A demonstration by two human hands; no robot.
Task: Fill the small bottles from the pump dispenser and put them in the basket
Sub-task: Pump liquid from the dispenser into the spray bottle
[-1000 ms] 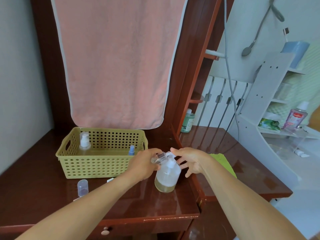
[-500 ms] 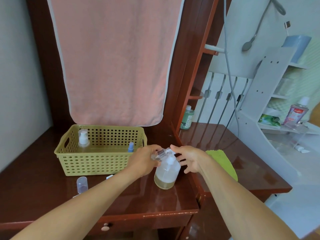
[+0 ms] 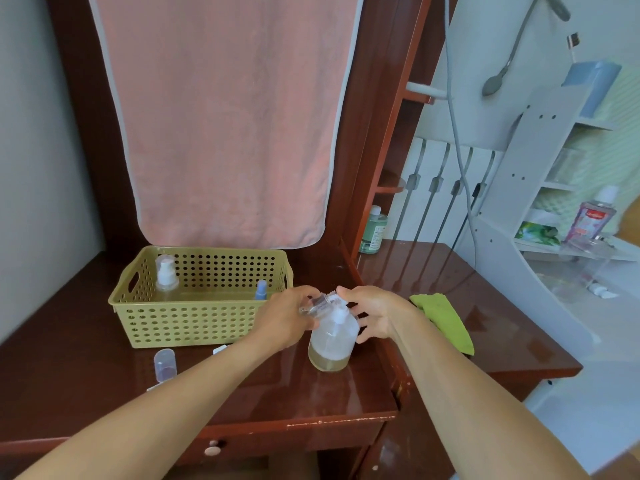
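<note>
Overhead, a pink towel (image 3: 228, 116), draped down the dark wooden back panel to just above the basket. Below, a glossy red-brown desk (image 3: 79, 386), carrying nearly everything else. Off to the right, a white shelf unit (image 3: 540, 140).

At the back left of the desk, an olive perforated basket (image 3: 187, 323), holding a clear pump bottle (image 3: 166, 275) upright in its left rear corner and a blue-capped small bottle (image 3: 261, 289) near its right wall. On the right-hand section of the desk, a green cloth (image 3: 446, 323), lying flat just beyond the right forearm.

Near the front middle, the pump dispenser (image 3: 332, 337), upright and clear, with a shallow layer of yellowish liquid at the bottom. Left hand (image 3: 287, 317) curled round a small clear bottle (image 3: 320, 303), held tilted at the dispenser's nozzle. Right hand (image 3: 377, 315) with a fingertip on the white pump head, the other fingers loosely spread beside the dispenser's shoulder, gripping nothing.

On a shelf of the white unit, a pink mouthwash bottle (image 3: 594, 216); against the wooden upright, a green bottle (image 3: 372, 230). In front of the basket, a clear cap (image 3: 165, 365), standing alone on the desk.
</note>
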